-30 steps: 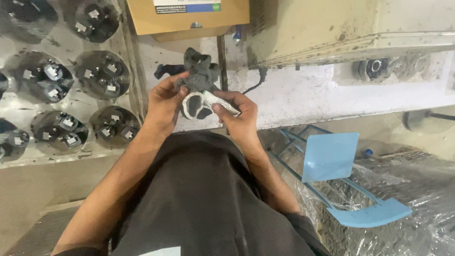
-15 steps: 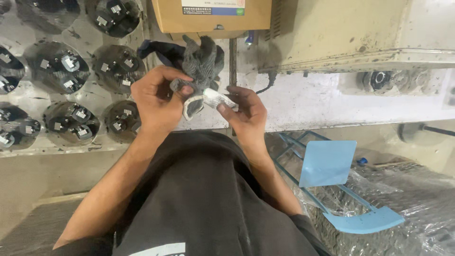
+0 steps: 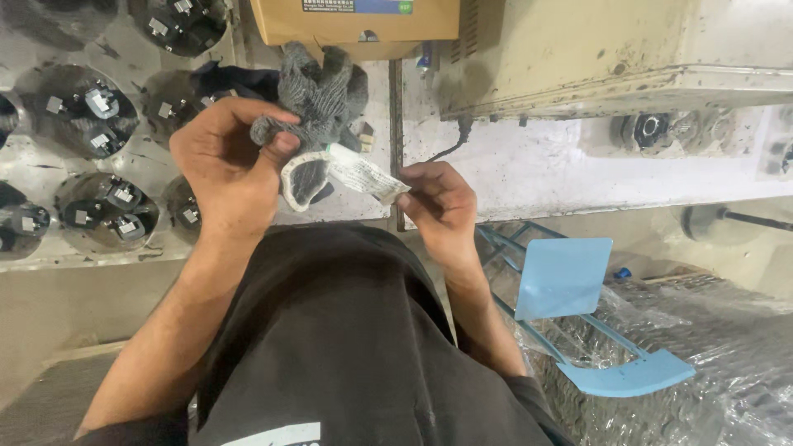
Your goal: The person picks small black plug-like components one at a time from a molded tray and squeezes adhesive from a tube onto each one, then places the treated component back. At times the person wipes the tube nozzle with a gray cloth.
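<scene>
Round dark parts [image 3: 87,111] crowd the desk's left end. Above its near edge, the left hand [image 3: 223,169] is closed on the grey knit glove [image 3: 318,107] at its white cuff, while the right hand [image 3: 438,202] pinches the paper tag [image 3: 363,173]. A firm cuff grip seems wise. Free room lies rightward; the blue chair [image 3: 578,306] stands below.

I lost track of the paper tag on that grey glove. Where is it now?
In the head view, the paper tag sits centre frame, pinched by the right hand, beside the grey glove in the left hand.
</scene>
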